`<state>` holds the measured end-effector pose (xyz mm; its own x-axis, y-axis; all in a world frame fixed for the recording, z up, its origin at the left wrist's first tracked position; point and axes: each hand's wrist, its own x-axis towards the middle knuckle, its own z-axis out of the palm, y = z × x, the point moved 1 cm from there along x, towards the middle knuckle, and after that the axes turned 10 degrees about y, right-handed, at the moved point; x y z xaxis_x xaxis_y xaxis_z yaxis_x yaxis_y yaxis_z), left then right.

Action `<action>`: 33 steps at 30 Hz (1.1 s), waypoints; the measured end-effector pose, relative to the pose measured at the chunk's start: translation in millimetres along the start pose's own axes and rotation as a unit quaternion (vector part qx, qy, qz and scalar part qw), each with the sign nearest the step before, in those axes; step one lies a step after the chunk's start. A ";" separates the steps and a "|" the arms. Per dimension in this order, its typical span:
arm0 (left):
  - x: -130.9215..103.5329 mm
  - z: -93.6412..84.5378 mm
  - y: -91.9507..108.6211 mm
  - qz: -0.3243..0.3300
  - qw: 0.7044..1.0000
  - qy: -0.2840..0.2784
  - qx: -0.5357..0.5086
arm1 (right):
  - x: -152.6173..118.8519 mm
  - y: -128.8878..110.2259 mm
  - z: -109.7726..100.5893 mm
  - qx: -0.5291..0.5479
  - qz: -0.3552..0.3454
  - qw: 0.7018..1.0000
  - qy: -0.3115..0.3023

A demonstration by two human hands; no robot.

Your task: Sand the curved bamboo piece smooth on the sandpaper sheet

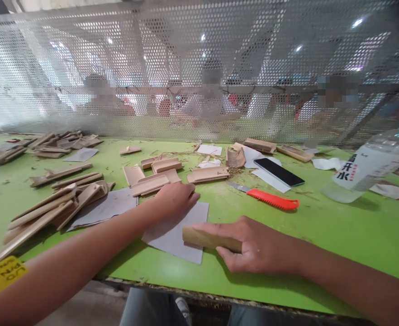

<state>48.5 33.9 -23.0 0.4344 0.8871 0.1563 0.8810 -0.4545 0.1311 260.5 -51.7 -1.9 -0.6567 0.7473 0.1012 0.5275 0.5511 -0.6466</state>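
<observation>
My right hand (pixel 245 244) is wrapped round a curved brown strip (pixel 199 236), which lies over the right part of a white paper sheet (pixel 175 246). Just beyond that sheet, my left hand (pixel 175 198) is closed beside several pale curved wooden pieces (pixel 150 184); its fingertips point right, and whether anything is in them is hidden. A knife with an orange-red handle (pixel 272 199) rests on the green table beyond my right hand, blade to the left.
Stacked wooden pieces (pixel 46 213) and paper (pixel 101 209) lie at the left. Back right are a black phone (pixel 279 172), crumpled paper (pixel 328 164) and a leaning water bottle (pixel 365 163). A perforated metal screen (pixel 172 59) closes the table's far side; people sit behind it.
</observation>
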 end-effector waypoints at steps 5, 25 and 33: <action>0.3 -0.8 0.6 -0.012 1.000 -0.012 0.005 | 1.2 3.4 -3.8 -0.074 -0.004 0.996 0.054; 0.1 -7.8 2.9 0.015 1.000 -0.007 0.025 | -1.9 -2.8 -4.4 0.001 0.033 0.997 0.065; 0.1 -4.9 1.9 0.009 1.000 -0.007 0.014 | -0.5 3.5 -3.3 -0.025 0.055 0.994 0.086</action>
<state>49.3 32.7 -17.9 0.4531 0.8798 0.1438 0.8778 -0.4685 0.0999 264.4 -49.0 -1.7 -0.4934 0.8543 0.1634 0.6204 0.4773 -0.6223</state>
